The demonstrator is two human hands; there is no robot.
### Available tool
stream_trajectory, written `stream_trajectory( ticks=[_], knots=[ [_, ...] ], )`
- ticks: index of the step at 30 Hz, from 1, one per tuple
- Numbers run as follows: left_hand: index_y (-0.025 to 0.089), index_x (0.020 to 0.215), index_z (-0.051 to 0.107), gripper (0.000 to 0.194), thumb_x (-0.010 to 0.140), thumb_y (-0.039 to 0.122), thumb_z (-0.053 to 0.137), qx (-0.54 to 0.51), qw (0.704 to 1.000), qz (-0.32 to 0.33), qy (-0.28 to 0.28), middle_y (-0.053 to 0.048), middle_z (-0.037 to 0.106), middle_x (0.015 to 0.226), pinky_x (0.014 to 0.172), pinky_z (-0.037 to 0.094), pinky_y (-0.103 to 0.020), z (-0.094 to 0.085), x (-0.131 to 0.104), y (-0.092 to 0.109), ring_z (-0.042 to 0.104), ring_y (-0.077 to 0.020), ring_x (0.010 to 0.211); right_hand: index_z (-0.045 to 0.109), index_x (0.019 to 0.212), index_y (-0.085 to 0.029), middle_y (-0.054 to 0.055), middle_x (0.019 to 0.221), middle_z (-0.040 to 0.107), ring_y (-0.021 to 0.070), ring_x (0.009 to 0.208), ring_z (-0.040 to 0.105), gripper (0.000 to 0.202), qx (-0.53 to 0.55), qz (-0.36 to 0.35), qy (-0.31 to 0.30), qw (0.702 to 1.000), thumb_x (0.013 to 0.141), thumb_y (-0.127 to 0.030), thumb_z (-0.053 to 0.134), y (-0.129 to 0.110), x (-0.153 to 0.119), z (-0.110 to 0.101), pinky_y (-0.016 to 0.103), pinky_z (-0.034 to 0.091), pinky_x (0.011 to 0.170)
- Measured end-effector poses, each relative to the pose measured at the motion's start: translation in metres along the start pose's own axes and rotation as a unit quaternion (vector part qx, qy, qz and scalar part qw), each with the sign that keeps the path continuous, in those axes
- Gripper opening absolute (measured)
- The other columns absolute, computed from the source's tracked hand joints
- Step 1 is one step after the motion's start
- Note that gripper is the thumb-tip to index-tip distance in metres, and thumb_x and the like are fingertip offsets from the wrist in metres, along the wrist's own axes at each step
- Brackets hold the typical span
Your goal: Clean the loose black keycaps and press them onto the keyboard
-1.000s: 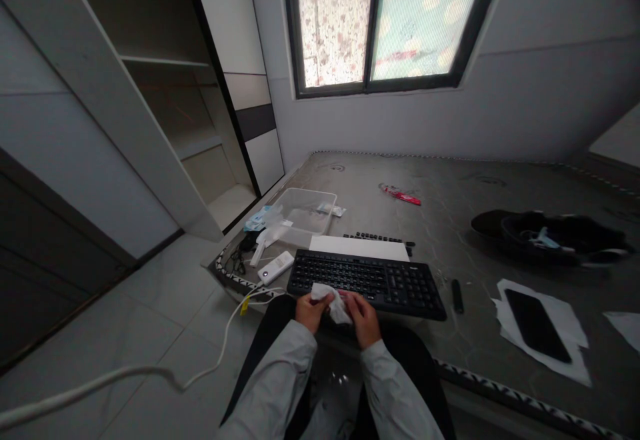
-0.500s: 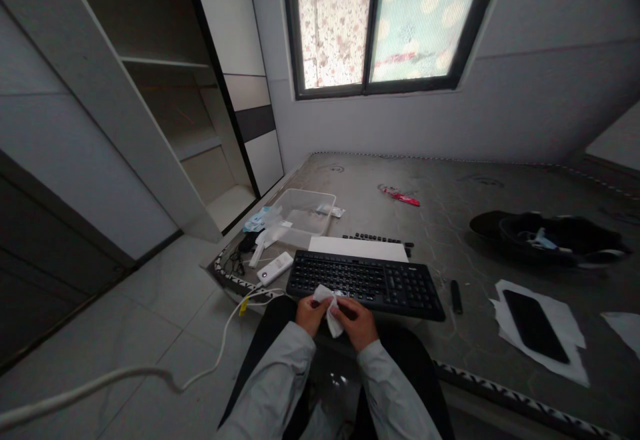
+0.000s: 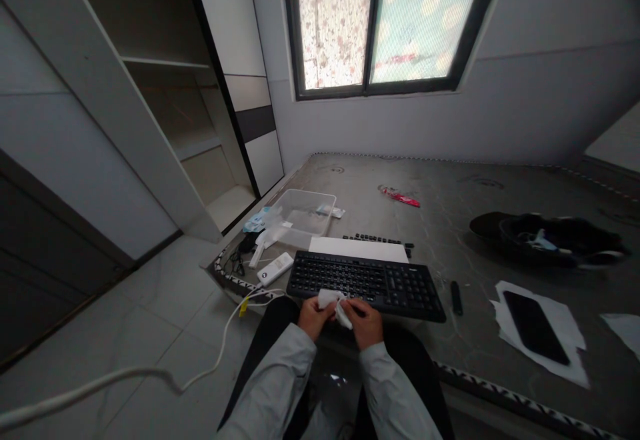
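A black keyboard [image 3: 365,283] lies in front of me at the near edge, tilted slightly, with a white sheet or box [image 3: 359,248] behind it. Just before its front edge, my left hand [image 3: 315,318] pinches a crumpled white tissue [image 3: 330,298]. My right hand [image 3: 364,322] has its fingers closed on the right part of the same tissue. Whether something small is inside the tissue is hidden. Behind the white sheet, several loose black keycaps [image 3: 375,237] sit in a row.
Left of the keyboard are a white power strip [image 3: 275,269] with a cable and a clear plastic box [image 3: 305,212]. To the right are a small black stick [image 3: 456,298], a phone [image 3: 535,327] on white paper and a black cap [image 3: 555,237]. A red packet [image 3: 401,197] lies farther back.
The tissue has been turned and bunched between my fingers, its hanging end now shorter and farther right. Both hands have shifted slightly to the right.
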State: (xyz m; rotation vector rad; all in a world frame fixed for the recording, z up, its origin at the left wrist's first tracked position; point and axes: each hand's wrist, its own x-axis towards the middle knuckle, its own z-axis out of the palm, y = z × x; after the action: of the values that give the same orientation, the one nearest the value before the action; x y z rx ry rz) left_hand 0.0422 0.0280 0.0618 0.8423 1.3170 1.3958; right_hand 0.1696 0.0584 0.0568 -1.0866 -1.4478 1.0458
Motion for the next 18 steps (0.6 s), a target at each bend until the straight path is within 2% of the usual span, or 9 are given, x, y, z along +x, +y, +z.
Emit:
stream_trajectory(
  ticks=[4, 7, 12, 15, 18],
  knots=[
    [0.009, 0.079, 0.063, 0.039, 0.05, 0.032, 0.073, 0.024, 1.0, 0.006, -0.018, -0.005, 0.065, 0.067, 0.045, 0.045, -0.022, 0.0, 0.0, -0.007, 0.055, -0.0122, 0.052, 0.066, 0.066, -0.017, 0.002, 0.065, 0.063, 0.0156, 0.065, 0.058, 0.024, -0.011, -0.009, -0.014, 1.0, 0.068, -0.04, 0.058, -0.002, 0.001, -0.003, 0.025, 0.045, 0.062],
    [0.009, 0.078, 0.062, 0.036, 0.052, 0.031, 0.072, 0.057, 0.998, 0.022, -0.015, -0.005, 0.065, 0.066, 0.043, 0.044, -0.021, -0.001, 0.001, -0.013, 0.055, -0.0126, 0.051, 0.065, 0.065, -0.017, 0.001, 0.062, 0.062, 0.0152, 0.063, 0.056, 0.026, -0.02, 0.001, -0.027, 0.999, 0.069, -0.041, 0.057, -0.003, 0.001, -0.004, 0.024, 0.044, 0.059],
    [0.009, 0.079, 0.064, 0.032, 0.056, 0.031, 0.069, 0.086, 0.995, 0.051, -0.01, -0.007, 0.067, 0.072, 0.054, 0.048, -0.025, -0.001, -0.002, -0.008, 0.059, -0.0162, 0.061, 0.065, 0.067, -0.016, 0.002, 0.064, 0.064, 0.0166, 0.062, 0.057, 0.028, 0.014, 0.043, -0.03, 0.999, 0.067, -0.043, 0.059, -0.002, 0.002, -0.002, 0.025, 0.046, 0.058],
    [0.01, 0.079, 0.065, 0.032, 0.057, 0.032, 0.069, 0.105, 0.993, 0.058, 0.012, -0.008, 0.068, 0.073, 0.059, 0.049, -0.027, 0.001, -0.005, -0.001, 0.061, -0.0181, 0.065, 0.067, 0.072, -0.017, 0.004, 0.07, 0.067, 0.0193, 0.067, 0.061, 0.029, 0.018, 0.056, -0.034, 0.998, 0.066, -0.044, 0.059, 0.002, 0.001, -0.001, 0.028, 0.048, 0.062],
    [0.01, 0.078, 0.066, 0.033, 0.058, 0.035, 0.067, 0.117, 0.99, 0.055, 0.054, -0.007, 0.068, 0.07, 0.054, 0.049, -0.026, 0.0, -0.005, 0.001, 0.061, -0.0176, 0.06, 0.069, 0.079, -0.019, 0.005, 0.08, 0.069, 0.0212, 0.076, 0.062, 0.028, 0.0, 0.047, -0.044, 0.998, 0.068, -0.042, 0.057, 0.004, 0.0, 0.0, 0.032, 0.048, 0.071]
  ],
)
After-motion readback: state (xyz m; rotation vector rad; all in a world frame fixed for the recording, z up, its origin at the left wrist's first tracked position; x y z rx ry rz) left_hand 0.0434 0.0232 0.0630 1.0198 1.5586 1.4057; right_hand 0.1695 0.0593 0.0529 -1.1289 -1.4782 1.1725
